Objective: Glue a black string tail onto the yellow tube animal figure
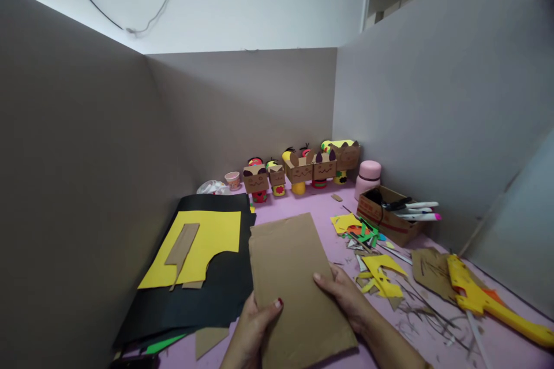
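Observation:
A flat brown piece of cardboard [294,277] is held in front of me, tilted over the pink tabletop. My left hand [255,326] grips its left edge, thumb on the top face and the other fingers hidden underneath. On the right edge, my right hand [341,294] holds it the same way, its thumb lying on the face. Left of the cardboard is a stack of black sheets [229,288], topped by a yellow sheet [216,230] with a curved cut-out and a narrow cardboard scrap [184,245].
Cardboard-faced figures [299,172] line the back wall beside a pink bottle [369,179] and paper cup [232,180]. At right are a box of markers [385,216], yellow paper scraps [383,277] and a yellow glue gun [476,294]. Grey partitions [433,109] enclose the table.

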A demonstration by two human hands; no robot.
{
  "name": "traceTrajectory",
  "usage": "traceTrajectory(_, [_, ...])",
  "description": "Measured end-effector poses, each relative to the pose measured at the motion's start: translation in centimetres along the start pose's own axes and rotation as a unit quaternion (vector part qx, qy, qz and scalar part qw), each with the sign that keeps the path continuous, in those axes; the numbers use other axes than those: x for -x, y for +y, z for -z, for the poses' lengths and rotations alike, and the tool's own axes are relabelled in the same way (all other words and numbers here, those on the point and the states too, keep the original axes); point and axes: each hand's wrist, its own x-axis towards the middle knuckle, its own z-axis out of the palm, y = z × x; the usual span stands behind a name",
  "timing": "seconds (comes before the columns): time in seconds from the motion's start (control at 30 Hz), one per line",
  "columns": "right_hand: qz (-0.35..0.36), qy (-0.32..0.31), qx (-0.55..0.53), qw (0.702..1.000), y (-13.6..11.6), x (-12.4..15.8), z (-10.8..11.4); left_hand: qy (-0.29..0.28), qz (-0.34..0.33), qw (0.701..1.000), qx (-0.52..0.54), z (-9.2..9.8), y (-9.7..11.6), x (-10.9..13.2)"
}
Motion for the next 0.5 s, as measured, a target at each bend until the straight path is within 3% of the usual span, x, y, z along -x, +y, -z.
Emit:
traceTrajectory(0.37, [0.045, 0.030, -0.006, 0.999, -0.1, -0.6, 0.2, 0.007, 0.071, 0.997, 0.032, 1.9, 0.8, -0.7])
traceTrajectory(0.5, [0.068, 0.036, -0.016, 0.997, -0.1, -1.0, 0.0, 0.056, 0.060, 0.996, 0.040, 3.8, 0.4, -1.6])
